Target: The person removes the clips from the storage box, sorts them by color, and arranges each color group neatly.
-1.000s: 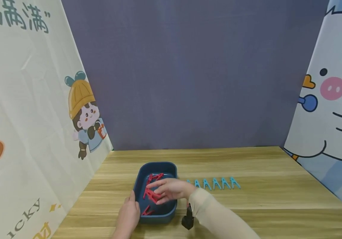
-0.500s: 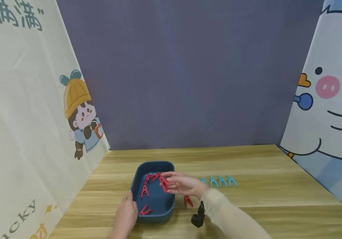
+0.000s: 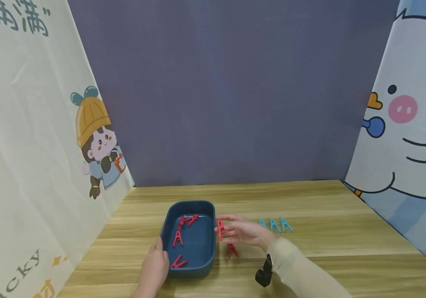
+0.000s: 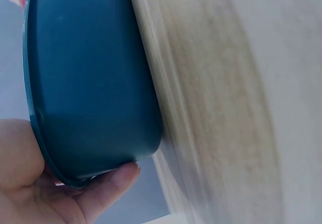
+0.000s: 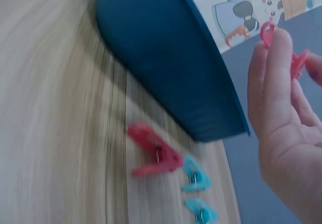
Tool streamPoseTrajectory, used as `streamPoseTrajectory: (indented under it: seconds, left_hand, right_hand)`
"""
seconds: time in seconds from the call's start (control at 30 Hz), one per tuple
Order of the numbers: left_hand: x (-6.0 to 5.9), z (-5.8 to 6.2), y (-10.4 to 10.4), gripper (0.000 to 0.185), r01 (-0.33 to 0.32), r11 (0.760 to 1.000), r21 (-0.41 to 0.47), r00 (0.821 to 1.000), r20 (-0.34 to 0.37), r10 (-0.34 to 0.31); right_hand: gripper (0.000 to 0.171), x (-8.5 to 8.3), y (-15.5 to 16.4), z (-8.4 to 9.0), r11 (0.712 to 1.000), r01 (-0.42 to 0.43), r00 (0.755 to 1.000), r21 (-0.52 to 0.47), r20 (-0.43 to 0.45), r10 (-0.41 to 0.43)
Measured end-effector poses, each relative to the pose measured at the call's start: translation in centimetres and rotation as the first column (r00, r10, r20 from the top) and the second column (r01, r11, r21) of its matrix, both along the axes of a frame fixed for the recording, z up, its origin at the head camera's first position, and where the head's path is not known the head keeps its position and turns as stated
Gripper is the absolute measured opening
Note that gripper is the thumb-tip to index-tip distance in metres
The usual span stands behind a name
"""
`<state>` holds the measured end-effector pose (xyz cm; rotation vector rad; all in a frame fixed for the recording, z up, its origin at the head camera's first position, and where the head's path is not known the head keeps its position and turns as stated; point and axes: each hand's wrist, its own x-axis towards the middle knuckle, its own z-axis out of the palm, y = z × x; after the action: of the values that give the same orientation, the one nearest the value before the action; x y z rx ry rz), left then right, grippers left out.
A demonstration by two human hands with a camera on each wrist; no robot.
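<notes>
Right hand (image 3: 245,233) pinches a red clip (image 3: 220,226) just beside the blue box (image 3: 190,273); left hand (image 3: 154,265) grips the box's rim.
The box stands toward the desk's (image 3: 365,248) left edge. The right hand partly hides a loose red clip (image 3: 230,248) and the row of light-blue clips (image 3: 273,222); the desk's near edge is cut off.

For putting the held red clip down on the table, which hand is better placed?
The right hand, I think: it pinches the red clip by the box's right side, near another red clip lying on the table. The left hand grips the box's opposite side.
</notes>
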<state>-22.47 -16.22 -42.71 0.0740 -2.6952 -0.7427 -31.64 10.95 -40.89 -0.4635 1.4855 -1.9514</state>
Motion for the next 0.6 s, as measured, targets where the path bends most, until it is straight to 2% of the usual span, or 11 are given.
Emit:
streamPoseTrajectory:
  seconds: [0.2,0.37,0.6]
  left_hand:
    - [-0.1,0.0,-0.1,0.046,0.001,1.000,0.000,1.000,0.023,-0.001]
    - [-0.2,0.0,-0.1,0.046,-0.006,1.000,0.010,0.998,0.064,0.005]
    - [-0.4,0.1,0.0,0.047,-0.027,1.000,0.008,0.993,0.115,0.026]
  right_hand:
    - [0.050,-0.1,1.5,-0.6,0.997,0.072,0.997,0.001,-0.014,-0.072]
    - [0.049,0.0,2.6,-0.9,0.996,0.089,0.996,-0.005,-0.013,-0.089]
    - [0.035,0.0,3.6,-1.4,0.989,0.147,0.989,-0.016,0.026,-0.146]
